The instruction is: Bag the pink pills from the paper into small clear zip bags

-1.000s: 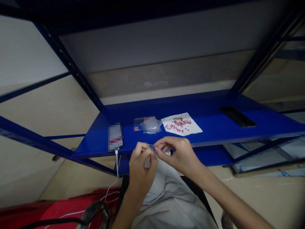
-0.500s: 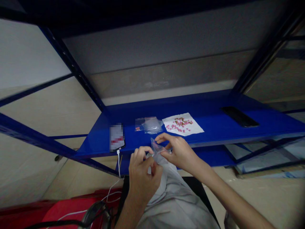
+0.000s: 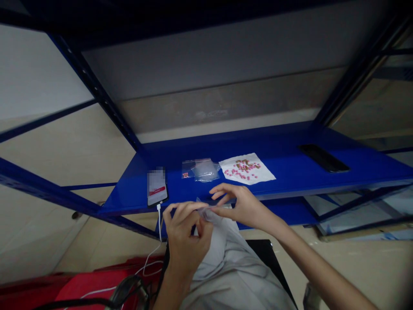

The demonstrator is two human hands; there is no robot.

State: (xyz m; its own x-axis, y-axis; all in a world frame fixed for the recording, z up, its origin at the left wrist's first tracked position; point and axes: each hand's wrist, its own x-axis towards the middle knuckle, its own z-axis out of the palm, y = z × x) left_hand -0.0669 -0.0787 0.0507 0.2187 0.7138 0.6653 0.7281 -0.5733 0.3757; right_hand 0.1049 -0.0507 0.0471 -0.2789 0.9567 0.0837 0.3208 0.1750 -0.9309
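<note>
A small clear plastic bag (image 3: 204,211) is pinched between the thumb and fingers of my left hand (image 3: 189,230), above my lap. My right hand (image 3: 240,204) is just to the right of it, fingers curved and apart from the thumb. The right thumb tip meets the bag's edge; whether it presses on it is hard to see. On the shelf beyond my hands, a white paper sheet (image 3: 267,174) bears many pink round pills (image 3: 240,174) and several brown-green capsules (image 3: 243,164). Left of the paper lie clear zip bags (image 3: 206,171), and one small bag (image 3: 187,165) has a few pink pills inside.
The blue shelf (image 3: 284,137) spans the view between blue uprights. A phone (image 3: 157,189) with a white cable (image 3: 160,224) lies at its left front. A black phone-like slab (image 3: 323,157) lies at the right. A red surface (image 3: 93,284) is at lower left.
My left hand has shifted slightly left and the bag has dropped lower between its fingers. The right hand's fingers have spread from the bag, with the thumb still at its edge.
</note>
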